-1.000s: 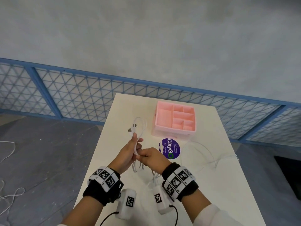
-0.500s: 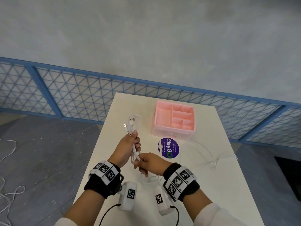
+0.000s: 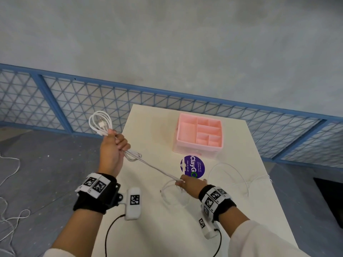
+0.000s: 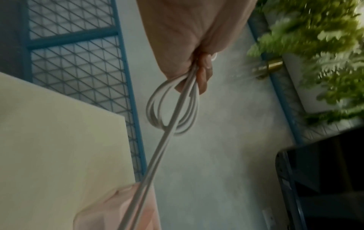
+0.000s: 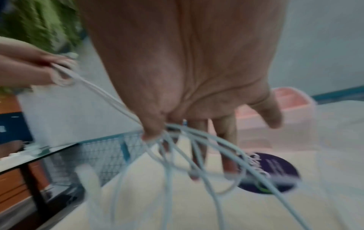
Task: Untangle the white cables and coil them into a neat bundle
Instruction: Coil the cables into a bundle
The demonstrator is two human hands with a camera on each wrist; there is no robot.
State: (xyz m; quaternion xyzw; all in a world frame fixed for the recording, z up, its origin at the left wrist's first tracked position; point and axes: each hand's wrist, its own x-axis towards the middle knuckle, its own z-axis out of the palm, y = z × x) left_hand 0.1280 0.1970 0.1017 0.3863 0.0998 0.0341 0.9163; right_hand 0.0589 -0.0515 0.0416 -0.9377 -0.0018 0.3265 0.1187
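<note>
My left hand (image 3: 114, 145) is raised past the table's left edge and grips a coil of white cable (image 3: 100, 124), whose loops and USB plugs stick out above the fist. In the left wrist view the coil (image 4: 173, 112) hangs below the curled fingers. Two taut strands (image 3: 154, 168) run from that fist down to my right hand (image 3: 187, 183), which pinches them between thumb and forefinger just above the table. Under the right hand, loose white cable (image 5: 197, 149) loops onto the table, and more cable (image 3: 239, 175) trails right.
A pink compartment organizer (image 3: 199, 137) stands at the back of the white table (image 3: 148, 229), with a round purple sticker (image 3: 194, 166) in front of it. A blue mesh fence (image 3: 74, 101) runs behind. Other white cable (image 3: 9, 216) lies on the grey floor at left.
My hands, close together a second ago, have pulled apart. The left rose up and left with the coil; the right moved down and right, drawing the strands taut.
</note>
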